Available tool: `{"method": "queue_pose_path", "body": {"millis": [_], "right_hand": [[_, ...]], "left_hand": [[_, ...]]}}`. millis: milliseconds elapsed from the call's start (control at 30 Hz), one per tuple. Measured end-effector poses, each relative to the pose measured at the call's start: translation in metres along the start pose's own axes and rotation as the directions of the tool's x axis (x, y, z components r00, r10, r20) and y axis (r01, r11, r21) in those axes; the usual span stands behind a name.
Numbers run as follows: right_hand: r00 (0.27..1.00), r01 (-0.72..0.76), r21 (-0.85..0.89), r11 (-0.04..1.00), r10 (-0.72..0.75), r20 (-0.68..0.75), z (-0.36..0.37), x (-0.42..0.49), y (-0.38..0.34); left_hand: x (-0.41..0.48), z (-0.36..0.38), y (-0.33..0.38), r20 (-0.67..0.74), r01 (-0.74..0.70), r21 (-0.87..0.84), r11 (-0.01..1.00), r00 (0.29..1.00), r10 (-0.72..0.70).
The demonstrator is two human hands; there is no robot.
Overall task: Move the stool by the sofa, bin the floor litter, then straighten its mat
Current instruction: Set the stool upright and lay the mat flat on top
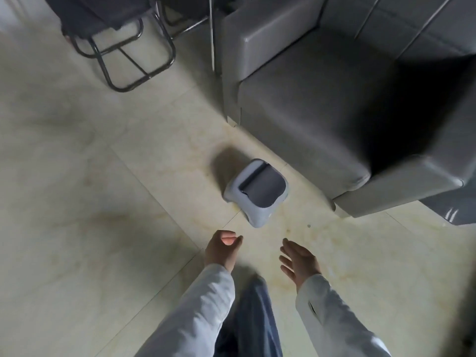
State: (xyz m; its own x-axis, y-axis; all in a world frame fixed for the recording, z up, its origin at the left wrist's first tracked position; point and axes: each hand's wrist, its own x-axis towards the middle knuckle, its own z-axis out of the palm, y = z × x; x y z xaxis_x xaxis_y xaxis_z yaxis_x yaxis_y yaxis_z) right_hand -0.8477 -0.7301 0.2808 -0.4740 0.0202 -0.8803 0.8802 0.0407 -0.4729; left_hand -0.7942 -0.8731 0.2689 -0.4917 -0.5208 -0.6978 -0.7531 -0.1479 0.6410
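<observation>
A small light-grey plastic stool (253, 194) stands on the tiled floor just off the front left corner of the grey sofa (322, 112). A dark grey mat (262, 186) lies on its top, shifted toward one side. My left hand (222, 249) hovers a short way in front of the stool, fingers curled in, and I see nothing in it. My right hand (298, 261) is beside it, palm turned inward, fingers spread and empty. Two tiny specks of litter (308, 225) lie on the floor between the stool and my right hand.
Two folding stools with black seats and metal tube legs (121, 47) stand at the back left. A thin metal leg (212, 34) runs down beside the sofa's arm. Pale floor tiles (90, 189) stretch to the left. My legs show at the bottom.
</observation>
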Motion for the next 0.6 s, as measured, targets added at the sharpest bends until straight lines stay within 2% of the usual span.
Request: {"method": "queue_pose_path", "body": {"millis": [333, 600], "right_hand": [[0.992, -0.090, 0.118, 0.989, 0.100, -0.083, 0.018, 0.130, -0.081], [0.972, -0.177, 0.106, 0.978, 0.191, -0.134, 0.013, 0.205, -0.099]], "left_hand": [[0.140, 0.053, 0.092, 0.100, -0.058, 0.255, 0.965, 0.994, 0.033], [0.214, 0.102, 0.109, 0.189, -0.035, 0.310, 0.950, 0.982, -0.025]]}}
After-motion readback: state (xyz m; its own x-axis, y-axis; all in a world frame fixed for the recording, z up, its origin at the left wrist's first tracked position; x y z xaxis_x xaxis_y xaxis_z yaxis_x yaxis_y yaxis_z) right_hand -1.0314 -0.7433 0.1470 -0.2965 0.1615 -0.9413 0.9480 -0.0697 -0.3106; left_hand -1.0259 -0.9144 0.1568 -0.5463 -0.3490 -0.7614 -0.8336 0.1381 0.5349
